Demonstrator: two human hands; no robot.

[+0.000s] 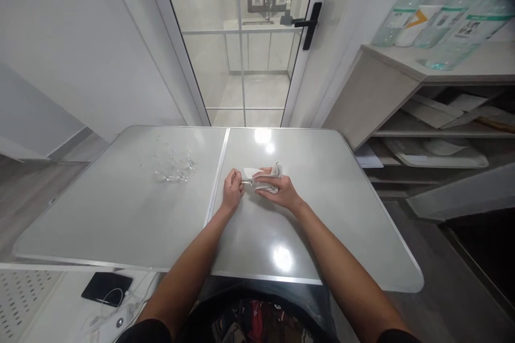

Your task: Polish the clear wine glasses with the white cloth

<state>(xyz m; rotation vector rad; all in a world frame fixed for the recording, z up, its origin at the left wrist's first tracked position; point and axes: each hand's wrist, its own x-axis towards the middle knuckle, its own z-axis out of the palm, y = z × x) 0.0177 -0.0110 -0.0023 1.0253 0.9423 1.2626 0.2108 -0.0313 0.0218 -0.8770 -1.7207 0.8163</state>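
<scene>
My left hand (233,190) is closed around one end of a slim, shiny, light-coloured piece (247,182), whose kind I cannot make out. To its right, my right hand (281,191) is curled around a folded white-grey cloth (277,171), gripped between thumb and fingers. The cloth surrounds the other end of the shiny piece, which is partly hidden by fingers and cloth. Both hands are close together just above the table, right of its seam. On the left half lies a loose scatter of small clear, glittering pieces (177,169).
The grey folding table (322,225) has a pale seam (219,171) and a metal edge. Behind it stands a glass door (261,53) with a black handle. At right, large clear bottles (450,37) stand on a shelf unit (394,64). A black device (107,288) with cables lies lower left.
</scene>
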